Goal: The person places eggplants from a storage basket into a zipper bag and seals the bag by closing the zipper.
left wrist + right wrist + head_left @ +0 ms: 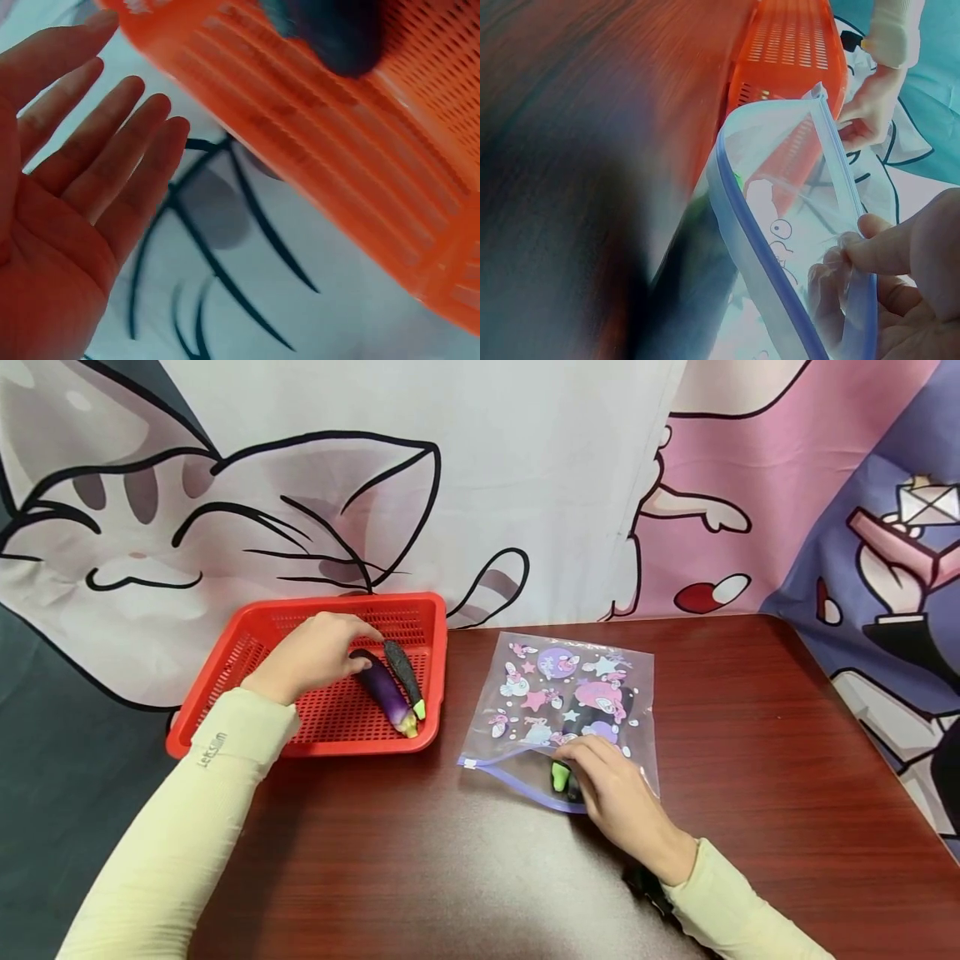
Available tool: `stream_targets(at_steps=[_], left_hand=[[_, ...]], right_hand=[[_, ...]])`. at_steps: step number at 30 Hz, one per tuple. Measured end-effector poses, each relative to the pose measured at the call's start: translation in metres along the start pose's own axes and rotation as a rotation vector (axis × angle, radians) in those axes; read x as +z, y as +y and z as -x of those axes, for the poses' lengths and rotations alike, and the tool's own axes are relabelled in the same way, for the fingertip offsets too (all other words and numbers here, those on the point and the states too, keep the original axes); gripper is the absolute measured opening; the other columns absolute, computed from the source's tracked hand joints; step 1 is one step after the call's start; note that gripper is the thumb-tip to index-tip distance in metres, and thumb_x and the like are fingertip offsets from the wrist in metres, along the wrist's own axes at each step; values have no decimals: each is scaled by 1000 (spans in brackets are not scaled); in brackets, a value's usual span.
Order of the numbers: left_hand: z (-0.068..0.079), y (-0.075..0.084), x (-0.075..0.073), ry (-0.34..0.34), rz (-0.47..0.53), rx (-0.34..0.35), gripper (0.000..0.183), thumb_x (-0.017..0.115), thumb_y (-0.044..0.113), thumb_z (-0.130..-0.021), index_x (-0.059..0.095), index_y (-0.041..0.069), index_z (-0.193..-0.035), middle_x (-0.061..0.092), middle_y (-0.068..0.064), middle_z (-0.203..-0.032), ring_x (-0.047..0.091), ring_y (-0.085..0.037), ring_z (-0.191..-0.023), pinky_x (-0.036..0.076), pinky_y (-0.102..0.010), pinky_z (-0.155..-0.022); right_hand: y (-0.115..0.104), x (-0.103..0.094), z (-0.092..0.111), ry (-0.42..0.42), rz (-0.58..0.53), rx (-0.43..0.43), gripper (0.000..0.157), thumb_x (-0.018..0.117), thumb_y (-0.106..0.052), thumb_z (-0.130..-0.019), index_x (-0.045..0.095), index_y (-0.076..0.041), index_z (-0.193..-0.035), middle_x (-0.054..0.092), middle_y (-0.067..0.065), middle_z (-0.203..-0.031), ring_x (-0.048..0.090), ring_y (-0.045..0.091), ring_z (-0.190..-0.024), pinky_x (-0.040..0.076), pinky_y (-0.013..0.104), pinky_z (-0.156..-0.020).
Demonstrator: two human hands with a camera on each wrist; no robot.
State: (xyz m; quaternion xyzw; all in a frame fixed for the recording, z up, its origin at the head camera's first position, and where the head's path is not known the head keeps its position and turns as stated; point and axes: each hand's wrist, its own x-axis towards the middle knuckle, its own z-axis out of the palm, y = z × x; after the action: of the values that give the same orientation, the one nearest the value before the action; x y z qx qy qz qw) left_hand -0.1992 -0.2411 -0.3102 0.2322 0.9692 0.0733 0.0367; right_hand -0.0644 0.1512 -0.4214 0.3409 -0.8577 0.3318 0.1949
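My left hand (318,647) is over the red basket (307,748), its fingers relaxed and apart in the left wrist view. Just beside its thumb lies a purple eggplant (386,693) with a pale stem end. A dark, rough-skinned long vegetable (403,670) with a green tip lies alongside. With my right hand (622,797) I pinch the upper rim of a clear zip bag (487,710) printed with cartoon figures. Its mouth gapes toward me. Inside rests a dark vegetable with a bright green end (560,775), partly hidden by the print and my hand.
The brown wooden table (420,860) carries both basket and bag, the basket at the left. A curtain with cartoon drawings (480,485) hangs right behind the table. Some black object (647,887) shows under my right wrist.
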Motion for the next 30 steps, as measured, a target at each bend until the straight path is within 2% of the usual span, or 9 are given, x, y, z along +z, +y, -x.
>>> stream_targets(at_steps=[9,19,24,30], left_hand=[[-7,-26,9,-58,6,-4,44,78,1,-83,68,2,-126,64,-20,-129,57,-38,-123,43,-54,-104],[-12,-56,20,-106,-9,-9,52,77,-7,-80,64,-1,-130,60,-23,-134,52,-42,-129,39,-57,-106],[-15,-63,29,-145,-17,-1,53,74,-12,-78,64,-1,-130,59,-24,-135,51,-44,-129,39,-57,-106],[-20,-65,42,-147,-53,68,51,75,-13,-75,68,-1,-124,63,-22,-128,56,-41,-123,42,-55,-104]], right_hand=[[1,0,0,-4,8,4,19,58,5,-94,66,-6,-107,65,2,-105,62,18,-97,48,29,-89],[1,1,-1,5,8,0,18,52,-2,-98,67,-6,-107,65,1,-105,62,17,-98,48,29,-89],[1,0,-1,-4,14,6,18,55,1,-96,67,-6,-107,65,1,-105,62,17,-98,48,29,-89],[0,1,0,-9,17,14,21,61,6,-92,67,-6,-108,65,1,-105,62,17,-97,48,30,-88]])
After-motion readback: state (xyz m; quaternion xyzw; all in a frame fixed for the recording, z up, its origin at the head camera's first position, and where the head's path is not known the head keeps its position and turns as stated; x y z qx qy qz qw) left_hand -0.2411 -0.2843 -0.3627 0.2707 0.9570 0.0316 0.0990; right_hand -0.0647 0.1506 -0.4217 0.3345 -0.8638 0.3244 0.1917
